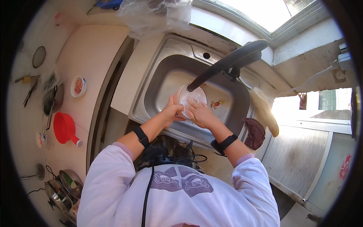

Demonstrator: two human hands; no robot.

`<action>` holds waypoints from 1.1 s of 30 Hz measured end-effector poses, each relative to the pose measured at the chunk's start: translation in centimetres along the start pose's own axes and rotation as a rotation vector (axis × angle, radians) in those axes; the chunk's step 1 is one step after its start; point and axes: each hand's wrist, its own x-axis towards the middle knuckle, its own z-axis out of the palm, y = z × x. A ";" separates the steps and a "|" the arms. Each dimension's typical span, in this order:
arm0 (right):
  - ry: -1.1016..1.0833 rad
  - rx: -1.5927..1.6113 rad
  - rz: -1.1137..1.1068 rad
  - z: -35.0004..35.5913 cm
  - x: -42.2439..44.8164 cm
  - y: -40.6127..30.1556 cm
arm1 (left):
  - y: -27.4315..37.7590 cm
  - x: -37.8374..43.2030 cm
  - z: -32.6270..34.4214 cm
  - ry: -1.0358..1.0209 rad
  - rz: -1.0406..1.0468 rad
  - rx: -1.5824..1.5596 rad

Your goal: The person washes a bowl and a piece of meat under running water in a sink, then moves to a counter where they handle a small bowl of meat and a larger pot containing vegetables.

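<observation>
Over the stainless steel sink (pixel 173 76), my left hand (pixel 173 110) grips the side of a white bowl (pixel 182 98) with a thin dark rim. My right hand (pixel 202 113) reaches over the bowl's near right edge, its fingers down in the frothy water inside. Whether those fingers hold anything is hidden. The black faucet (pixel 224 65) ends right above the bowl. On the sink floor, to the right of the bowl, lie small red and yellowish food scraps (pixel 217 103).
A long pale loofah-like thing (pixel 263 110) and a dark red cloth (pixel 255 134) lie right of the sink. On the left counter are a bowl of raw meat (pixel 78 86), a red plastic dipper (pixel 64 127) and metal pots (pixel 59 195). Clear plastic bags (pixel 156 17) sit behind the sink.
</observation>
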 end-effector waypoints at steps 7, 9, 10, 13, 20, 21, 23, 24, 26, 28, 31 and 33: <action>-0.487 0.091 0.101 -3.8 -3.1 1.2 | 0.3 -0.2 2.4 -0.134 -0.007 0.044; 0.006 0.191 0.003 -0.4 -3.5 1.5 | 0.2 0.2 4.0 -0.179 0.001 0.062; 0.251 0.235 -0.052 0.5 -3.7 1.3 | 0.3 0.2 4.6 -0.209 -0.007 0.080; 0.057 0.450 0.030 -0.2 -6.1 1.5 | -0.1 0.7 5.0 -0.258 -0.046 0.084; 0.895 -0.005 0.367 -4.5 -10.1 1.9 | -1.3 2.2 6.6 -0.459 -0.001 -0.232; 0.729 0.517 0.549 -4.7 -10.3 2.3 | -1.8 2.6 6.9 -0.477 -0.009 -0.246; 0.271 1.547 0.830 -5.3 -10.5 3.1 | -2.8 3.4 7.5 -0.513 -0.024 -0.273; 0.300 1.458 0.828 -5.4 -10.2 3.4 | -3.5 4.0 7.8 -0.493 -0.052 -0.258; 0.372 1.159 0.896 -5.7 -10.4 3.4 | -4.8 5.3 8.5 -0.454 -0.109 -0.227; 0.354 0.754 0.930 -8.2 -9.9 1.7 | -5.5 6.6 10.2 -0.289 -0.160 -0.226; 0.473 -0.092 0.668 -6.7 -10.0 3.1 | -5.6 9.5 11.5 -0.163 -0.041 -0.269; 0.331 -0.217 0.741 -7.3 -9.8 2.8 | -4.0 10.5 11.7 -0.212 0.249 -0.149</action>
